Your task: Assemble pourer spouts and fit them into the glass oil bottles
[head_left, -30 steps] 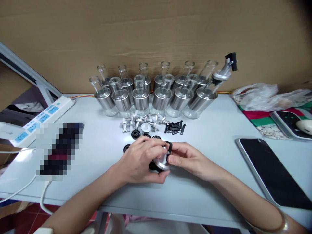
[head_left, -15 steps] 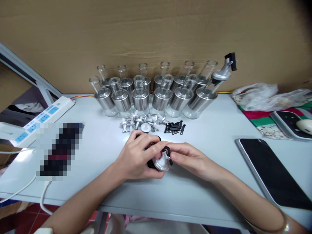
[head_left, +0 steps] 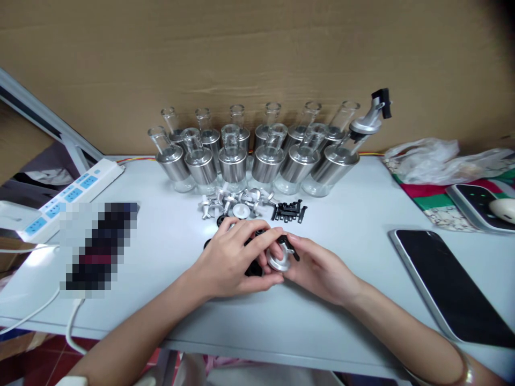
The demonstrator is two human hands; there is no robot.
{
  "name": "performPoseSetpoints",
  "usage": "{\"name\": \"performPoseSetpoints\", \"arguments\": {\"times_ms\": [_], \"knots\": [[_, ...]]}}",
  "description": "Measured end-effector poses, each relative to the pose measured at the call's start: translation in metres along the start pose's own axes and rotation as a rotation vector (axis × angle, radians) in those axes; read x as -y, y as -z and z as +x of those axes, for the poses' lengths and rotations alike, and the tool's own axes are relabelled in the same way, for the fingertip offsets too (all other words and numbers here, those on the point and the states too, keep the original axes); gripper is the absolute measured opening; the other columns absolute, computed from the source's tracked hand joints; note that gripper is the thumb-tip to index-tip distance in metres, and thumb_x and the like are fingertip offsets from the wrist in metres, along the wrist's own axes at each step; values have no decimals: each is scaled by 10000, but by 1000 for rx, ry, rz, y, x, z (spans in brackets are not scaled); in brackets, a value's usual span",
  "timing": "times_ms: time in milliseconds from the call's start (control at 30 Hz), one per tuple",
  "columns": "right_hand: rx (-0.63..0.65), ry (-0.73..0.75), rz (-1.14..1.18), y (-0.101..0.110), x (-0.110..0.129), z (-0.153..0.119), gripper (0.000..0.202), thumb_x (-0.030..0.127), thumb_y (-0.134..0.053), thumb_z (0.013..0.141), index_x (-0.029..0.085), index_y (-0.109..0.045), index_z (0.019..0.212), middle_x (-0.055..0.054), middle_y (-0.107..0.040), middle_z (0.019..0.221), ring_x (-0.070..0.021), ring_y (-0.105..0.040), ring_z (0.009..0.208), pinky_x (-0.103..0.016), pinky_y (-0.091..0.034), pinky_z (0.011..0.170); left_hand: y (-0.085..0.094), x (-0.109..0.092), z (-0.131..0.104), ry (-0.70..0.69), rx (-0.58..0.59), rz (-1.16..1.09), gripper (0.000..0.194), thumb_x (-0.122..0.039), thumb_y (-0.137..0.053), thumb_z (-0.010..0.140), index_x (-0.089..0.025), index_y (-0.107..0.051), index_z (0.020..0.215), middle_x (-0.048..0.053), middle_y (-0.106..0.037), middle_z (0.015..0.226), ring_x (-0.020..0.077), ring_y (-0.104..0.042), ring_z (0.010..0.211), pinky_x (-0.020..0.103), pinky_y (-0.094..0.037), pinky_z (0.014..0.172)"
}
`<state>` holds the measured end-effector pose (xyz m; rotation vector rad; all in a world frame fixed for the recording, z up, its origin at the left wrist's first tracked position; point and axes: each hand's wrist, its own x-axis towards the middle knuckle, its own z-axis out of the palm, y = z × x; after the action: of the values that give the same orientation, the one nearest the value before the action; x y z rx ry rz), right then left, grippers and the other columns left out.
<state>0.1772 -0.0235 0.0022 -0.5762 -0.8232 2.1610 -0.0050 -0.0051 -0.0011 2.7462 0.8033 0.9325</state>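
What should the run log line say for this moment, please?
left hand: grips pourer cap | right hand: grips same cap | bottles: behind | phone: right

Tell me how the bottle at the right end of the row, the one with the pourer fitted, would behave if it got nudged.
The bottle with the pourer has a narrow clear neck and the metal pourer on top, so it may be top-heavy and could tip. It looks like glass, so probably fragile. It stands close against the neighbouring bottles, so a nudge would likely knock them too.

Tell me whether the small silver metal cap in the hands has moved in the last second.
Yes. The silver cap went slightly right and away, toward the black clips.
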Motion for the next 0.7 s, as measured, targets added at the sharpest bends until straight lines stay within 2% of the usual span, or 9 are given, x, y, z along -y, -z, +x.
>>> {"name": "performPoseSetpoints", "arguments": {"times_ms": [167,267,400,500,600,667,700], "knots": [[-88,-27,116,2,7,0,367,389,-524,753,178,-409,475,-58,-491,641,-157,-403,614,-257,-314,533,1,0,0,-7,-4,-9,404,-412,-476,913,-137,-436,1206,126,-599,1084,218,-577,932,360,-408,810],[-181,-1,151,4,11,-1,392,370,-496,716,188,-317,418,-41,-435,558,-147,-365,546,-258,-265,493,2,0,0,0,18,-7,361,-371,-457,923,-145,-444,1204,119,-599,1078,212,-575,903,362,-416,810],[-228,51,129,6,12,-3,397,347,-467,701,194,-251,405,-38,-405,533,-145,-362,521,-272,-286,479,2,0,0,-2,18,-1,336,-354,-445,930,-153,-452,1199,112,-601,1064,209,-574,890,352,-432,789],[-269,72,142,7,12,-2,404,349,-474,754,187,-289,434,-32,-424,561,-140,-397,547,-256,-328,484,1,1,-1,-4,10,7,319,-348,-435,935,-144,-456,1180,115,-605,1053,210,-574,885,355,-442,782],[-305,82,185,8,13,1,401,433,-503,835,184,-409,534,-32,-516,679,-148,-503,644,-248,-418,562,0,1,-1,-1,1,10,313,-330,-441,935,-134,-444,1180,122,-608,1061,209,-578,894,355,-446,780],[-276,83,197,7,12,2,334,455,-578,817,190,-484,638,-39,-592,798,-168,-578,754,-265,-463,650,0,1,-1,0,-11,1,321,-304,-462,927,-132,-425,1195,124,-612,1077,209,-582,925,348,-447,781],[-257,86,191,7,11,3,276,417,-628,797,193,-510,688,-39,-620,848,-174,-601,803,-273,-473,689,1,1,0,1,-16,-2,324,-286,-470,923,-132,-416,1203,124,-614,1085,208,-584,941,345,-448,784]]}}
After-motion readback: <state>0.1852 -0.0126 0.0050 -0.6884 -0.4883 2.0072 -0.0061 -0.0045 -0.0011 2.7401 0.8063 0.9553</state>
